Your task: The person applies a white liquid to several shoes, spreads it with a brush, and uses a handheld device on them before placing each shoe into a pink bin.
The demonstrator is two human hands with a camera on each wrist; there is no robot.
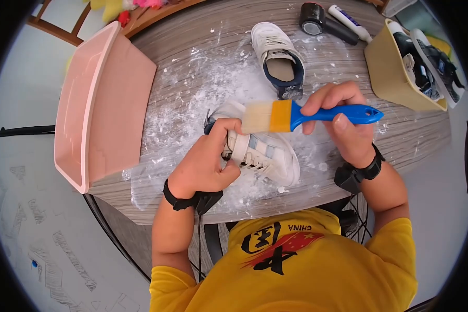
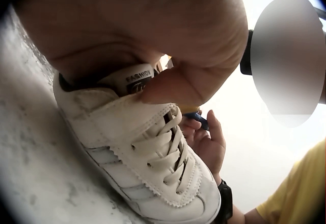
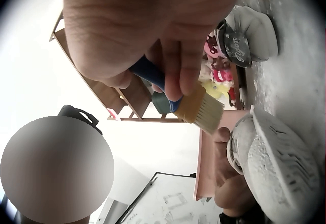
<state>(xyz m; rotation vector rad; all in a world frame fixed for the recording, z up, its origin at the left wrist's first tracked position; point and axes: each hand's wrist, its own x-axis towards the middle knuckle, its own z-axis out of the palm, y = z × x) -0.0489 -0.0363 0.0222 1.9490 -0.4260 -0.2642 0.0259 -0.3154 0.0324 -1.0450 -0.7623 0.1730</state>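
Observation:
A white sneaker [image 1: 281,161] with cream laces rests on the powder-dusted table, its toe toward the person's right. My left hand [image 1: 205,161] grips it at the ankle opening, thumb against the strap beside the tongue [image 2: 137,77]; the other fingers are largely hidden in the left wrist view. In my right hand [image 1: 348,117], thumb and fingers pinch the blue handle of a flat brush [image 1: 282,116]. Its pale bristles [image 3: 210,117] overlap the sneaker's upper edge in the head view, close to the left fingers. White powder coats the sneaker's sole [image 3: 285,168] in the right wrist view.
The matching sneaker [image 1: 278,57] stands farther back. At left is a pink bin [image 1: 119,104]; at right, a yellow bin [image 1: 395,78] holds dark shoes [image 1: 437,65]. A black handheld device [image 1: 325,23] and a white tube [image 1: 348,22] lie at the back right. White powder covers much of the table [image 1: 182,99].

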